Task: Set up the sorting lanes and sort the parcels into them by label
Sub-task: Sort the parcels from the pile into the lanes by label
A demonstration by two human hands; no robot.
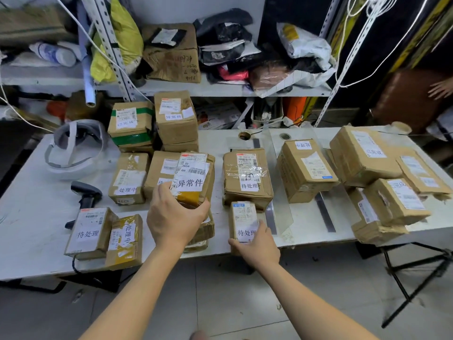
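Sorting is under way, and two parcels are in hand at once. The left grip (176,217) is clenched round the lower end of a 异常件 parcel (193,177) and holds it tilted above the other boxes, just left of the large 待处理 parcel (247,177) in the middle of the tabletop (36,192). The right grip (257,244) is closed on the near end of a small 待处理 parcel (244,217). That parcel lies just in front of the large one, at the tabletop's near edge.

Just right of the large 待处理 parcel stands a clear divider panel (284,212). Beyond it lies a 处理中 parcel (306,168), and further right is a pile that includes a 已完成 box (365,153). The lanes appear to be at least partly marked out.

Left of the large parcel the labels are still mixed. A second 异常件 box (175,121) stands behind and to the left of it. A 已完成 box with green tape (131,123) is further left, and 处理中 and 待处理 boxes lie nearer the front edge, so much of the sorting looks undone.

The small parcel already sits with its own kind and probably needs only a nudge into line. The next move calls for a place for the lifted parcel, most likely beside the back 异常件 box. That would mean carrying it over the boxes between without knocking them.
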